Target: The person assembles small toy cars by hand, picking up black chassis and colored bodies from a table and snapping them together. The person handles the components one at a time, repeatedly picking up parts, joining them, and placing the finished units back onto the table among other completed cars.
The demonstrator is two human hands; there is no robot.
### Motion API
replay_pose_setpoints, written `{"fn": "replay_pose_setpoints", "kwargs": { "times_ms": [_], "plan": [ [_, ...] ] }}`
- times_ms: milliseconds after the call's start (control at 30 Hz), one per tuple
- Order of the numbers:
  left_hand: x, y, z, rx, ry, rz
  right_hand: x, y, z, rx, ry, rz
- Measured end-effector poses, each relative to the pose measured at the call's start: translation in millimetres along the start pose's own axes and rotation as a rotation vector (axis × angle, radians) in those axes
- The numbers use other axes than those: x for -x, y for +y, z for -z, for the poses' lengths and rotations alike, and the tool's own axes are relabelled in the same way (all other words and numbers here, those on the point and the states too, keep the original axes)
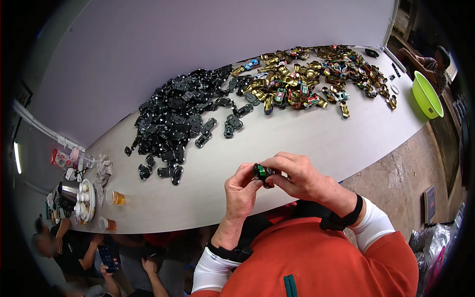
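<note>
Close to the table's near edge, my left hand (241, 192) and my right hand (298, 176) meet around a small toy car (261, 172). Green and black parts of it show between my fingers; the rest is covered. Both hands are closed on it, thumbs and fingertips pressing from either side. Beyond them on the light table (277, 136) lies a large heap of black toy car chassis (180, 106). To its right spreads a pile of toy car bodies (297, 81), many gold, others in red, green, blue and white.
A lime-green basin (427, 96) stands at the table's right end. On the left are two cups of amber drink (116, 197), a tray of white cups (86, 198) and a crumpled cloth (103, 171). People sit at lower left, one holding a phone (107, 258); another person (438, 69) is at far right.
</note>
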State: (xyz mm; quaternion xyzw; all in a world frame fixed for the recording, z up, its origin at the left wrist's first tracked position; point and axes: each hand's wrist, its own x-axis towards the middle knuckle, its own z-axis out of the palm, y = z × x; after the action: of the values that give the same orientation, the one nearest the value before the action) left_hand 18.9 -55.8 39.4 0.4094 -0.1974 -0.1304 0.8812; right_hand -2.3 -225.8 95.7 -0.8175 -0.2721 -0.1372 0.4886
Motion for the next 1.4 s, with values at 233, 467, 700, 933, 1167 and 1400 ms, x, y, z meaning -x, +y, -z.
{"fn": "replay_pose_setpoints", "kwargs": {
  "times_ms": [233, 467, 700, 933, 1167, 1400],
  "plan": [
    [0.7, -2.2, -0.7, -0.021, -0.024, -0.005, -0.6, -0.6, 2.4, -0.007, -0.008, 0.002],
    [1.6, -3.6, -1.3, -0.036, -0.007, -0.030, -1.5, -0.5, 4.2, -0.022, -0.028, 0.029],
    [0.5, -0.2, -8.5, -0.122, -0.025, -0.039, -4.9, -5.0, 12.4, -0.040, -0.098, 0.057],
    [2.1, 0.2, -12.4, -0.226, -0.036, -0.076, -0.6, -3.8, 10.2, -0.072, -0.074, 0.010],
    [3.5, 0.2, -9.1, -0.401, -0.016, -0.095, 0.2, 2.7, 8.2, -0.100, -0.095, -0.037],
    [-2.2, 12.1, -18.1, -0.153, 0.160, 0.123, -4.4, 7.1, 1.5, -0.545, -0.042, -0.536]
  ]
}}
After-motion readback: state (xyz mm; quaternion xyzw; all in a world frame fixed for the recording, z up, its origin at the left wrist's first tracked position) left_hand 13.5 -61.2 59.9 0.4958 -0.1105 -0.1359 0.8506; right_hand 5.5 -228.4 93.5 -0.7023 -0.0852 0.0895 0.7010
